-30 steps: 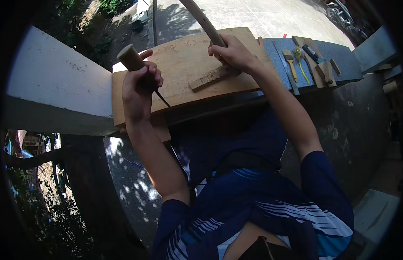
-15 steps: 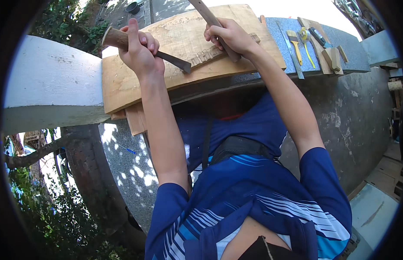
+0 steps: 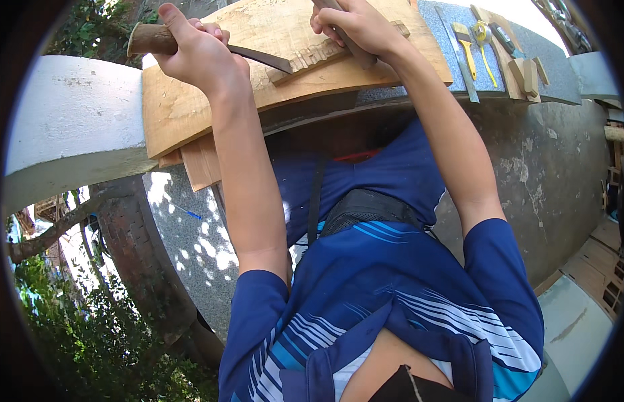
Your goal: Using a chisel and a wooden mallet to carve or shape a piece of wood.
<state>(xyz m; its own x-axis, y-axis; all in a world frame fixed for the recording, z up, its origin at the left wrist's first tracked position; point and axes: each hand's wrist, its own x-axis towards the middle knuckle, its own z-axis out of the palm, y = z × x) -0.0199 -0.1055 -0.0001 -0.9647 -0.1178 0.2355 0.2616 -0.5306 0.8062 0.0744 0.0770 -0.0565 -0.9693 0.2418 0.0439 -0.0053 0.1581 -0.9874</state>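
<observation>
My left hand (image 3: 208, 59) is closed around the wooden handle of a chisel (image 3: 153, 40). Its dark flat blade points right, and the tip lies over the left part of a notched wooden strip (image 3: 317, 59). A row of cuts runs across that strip, which rests on a wide wooden board (image 3: 184, 110). My right hand (image 3: 355, 28) grips a thick wooden stick (image 3: 357, 52) above the strip's right half. The stick's upper end is beyond the picture's edge, so I cannot tell whether it carries a head.
Right of the board, a grey stone slab (image 3: 553, 77) bears a metal ruler (image 3: 461, 57), a paintbrush (image 3: 465, 47), a yellow tape measure (image 3: 483, 32) and wooden pieces (image 3: 524, 75). A white beam (image 3: 77, 114) adjoins the board's left side. A blue pen (image 3: 189, 213) lies lower left.
The view has shifted, so the board and tools sit higher in the picture. The chisel tip has moved slightly away from me, onto the notched strip. Both hands keep their grips.
</observation>
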